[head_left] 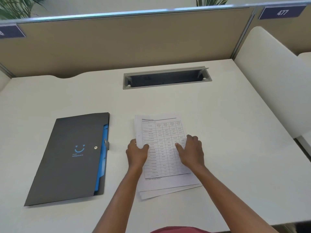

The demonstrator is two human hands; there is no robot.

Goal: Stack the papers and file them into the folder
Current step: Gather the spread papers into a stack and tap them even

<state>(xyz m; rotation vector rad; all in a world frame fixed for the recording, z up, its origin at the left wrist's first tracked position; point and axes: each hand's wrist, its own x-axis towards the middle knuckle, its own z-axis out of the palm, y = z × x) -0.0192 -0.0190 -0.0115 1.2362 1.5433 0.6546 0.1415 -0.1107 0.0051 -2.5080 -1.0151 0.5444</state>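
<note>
1. On the desk (218, 115), right of centre and near the front edge, lies the papers (161, 132) pile: several white sheets, loosely stacked, bottom edges fanned out and not flush. Top sheet is a printed table w/ a heading line; text too small to read.
2. Left hand (136, 153) grips the pile's left edge, thumb on top of the sheet, fingers curled at/under the edge.
3. Right hand (191, 151) rests on the top sheet's right side, fingers spread fairly wide and pointing away from the person, thumb angled in toward the table print. Not gripping, just pressing flat as far as can be seen.
4. Folder (70, 158): dark grey, lying flat on the desk left of the papers, well apart from them, closed. Blue smiley logo + small blue text on the cover, round snap button (95, 147) near its right edge, blue inner pockets showing along that right side.
5. Further back, approx. mid-desk: grey cable tray (166, 78), flap open, dark inside.
6. Behind the desk, beige partition (126, 44); blue sign (282, 12) reading 477 at top right.
7. White side panel (272, 78) at desk's right edge. Green plant leaves (15, 5) above partition, top left.
</note>
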